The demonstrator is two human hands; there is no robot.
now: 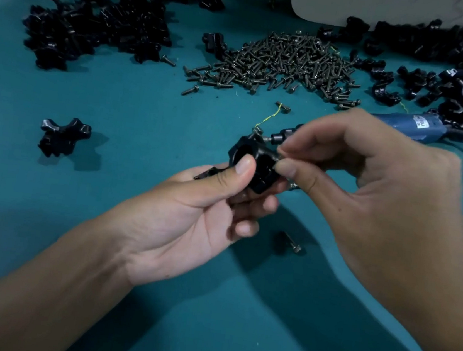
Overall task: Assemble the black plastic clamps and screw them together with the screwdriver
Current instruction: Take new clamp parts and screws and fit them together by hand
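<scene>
The teal work table (116,108) carries three large heaps: loose black clamp parts (103,19) at the far left, a second heap of clamp parts (455,74) at the far right, and a mound of dark screws (284,65) between them. The person's two forearms enter from the near edge and converge above the middle of the table. The left hand (205,210) is turned palm up, its thumb pressed over the top face of the black clamp assembly (255,163) and its fingers curled underneath, so the assembly is gripped between thumb and fingers. The right hand (369,186) arches over from the right, palm down, with thumb and forefinger brought together at the right side of the assembly, pinching what appears to be a small screw; the item itself is mostly hidden by the fingertips. The assembly is held clear of the table, just in front of both hands' fingertips. The blue powered screwdriver (405,123) lies on the table behind the right hand, its bit end pointing left toward the assembly and its cable trailing off right. A single clamp part (63,137) lies well apart at the left. A lone screw (292,242) rests near, below the hands.
</scene>
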